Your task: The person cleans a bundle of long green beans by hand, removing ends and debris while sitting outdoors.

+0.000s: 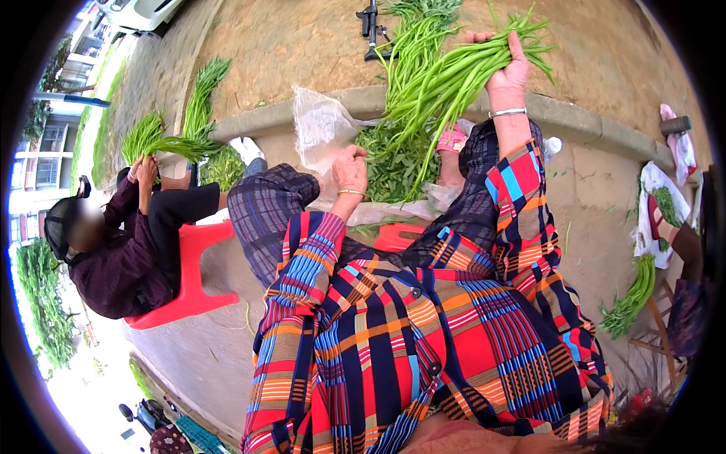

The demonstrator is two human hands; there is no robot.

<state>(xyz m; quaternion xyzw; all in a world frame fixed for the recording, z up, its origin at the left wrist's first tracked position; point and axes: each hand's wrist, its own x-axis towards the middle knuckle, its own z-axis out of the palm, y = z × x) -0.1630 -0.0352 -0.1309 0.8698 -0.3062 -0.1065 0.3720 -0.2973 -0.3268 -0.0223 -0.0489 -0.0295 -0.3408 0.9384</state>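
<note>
A bundle of long green leafy stems [459,85] is gripped near one end by my right hand [507,71], raised at the upper right. Its far ends hang down over a heap of loose green leaves [391,164] between my knees. My left hand [350,170] is at the left edge of this heap, beside a sheet of clear plastic [320,122]; its fingers are curled, and whether they pinch anything is unclear. More stems [411,42] lie on the ground beyond the kerb, partly behind the held bundle.
A person [119,255] on a red plastic stool [195,278] at left holds green stems. A concrete kerb [573,122] crosses ahead. A black folding tool or stand [370,28] lies beyond it. At right are another person's leg, a stem bundle [635,295] and a white sack [646,227].
</note>
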